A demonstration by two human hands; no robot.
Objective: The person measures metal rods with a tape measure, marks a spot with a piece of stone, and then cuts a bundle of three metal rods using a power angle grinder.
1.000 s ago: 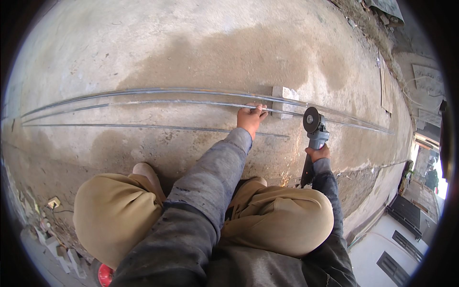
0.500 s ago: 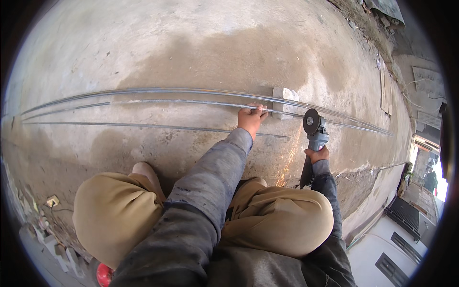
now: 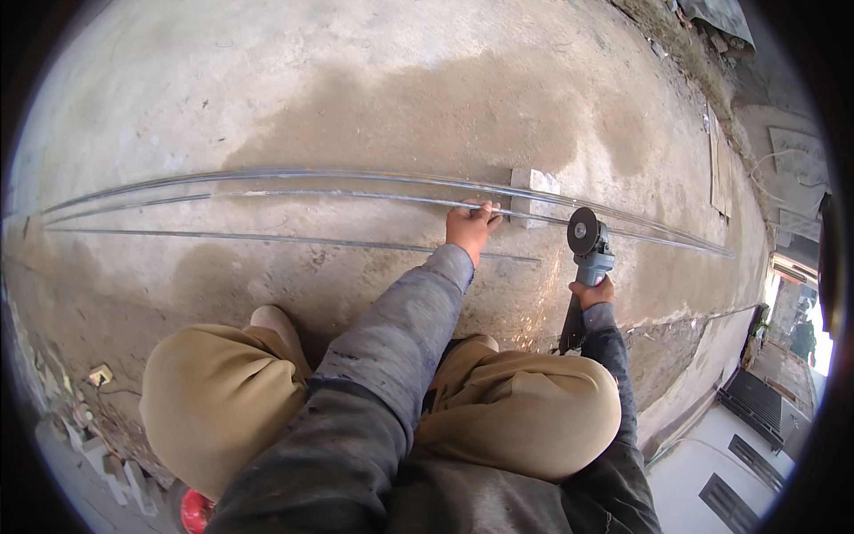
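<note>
My left hand (image 3: 472, 230) is closed round a thin metal rod (image 3: 374, 195), just left of a pale block (image 3: 535, 198) on which the rods rest. In my right hand (image 3: 594, 292) is a grey angle grinder (image 3: 593, 262), gripped by its body. Its dark disc (image 3: 583, 231) meets the same rod to the right of the block. Sparks (image 3: 535, 316) fly from there down toward my right knee. Beyond lies a bundle of long rods (image 3: 356, 173), also crossing the block. A separate shorter rod (image 3: 294, 238) lies on the ground nearer to me.
My bent knees in tan trousers (image 3: 516, 405) are close below the grinder and sparks. Concrete ground (image 3: 427, 107) with a damp brown patch spreads beyond the rods. A flat board (image 3: 719, 165) lies at the far right. Something red (image 3: 195, 512) shows at the lower left.
The spark stream has thinned into scattered specks. Both hands, the rod and the grinder keep nearly the same places, with only a slight shift of the whole view.
</note>
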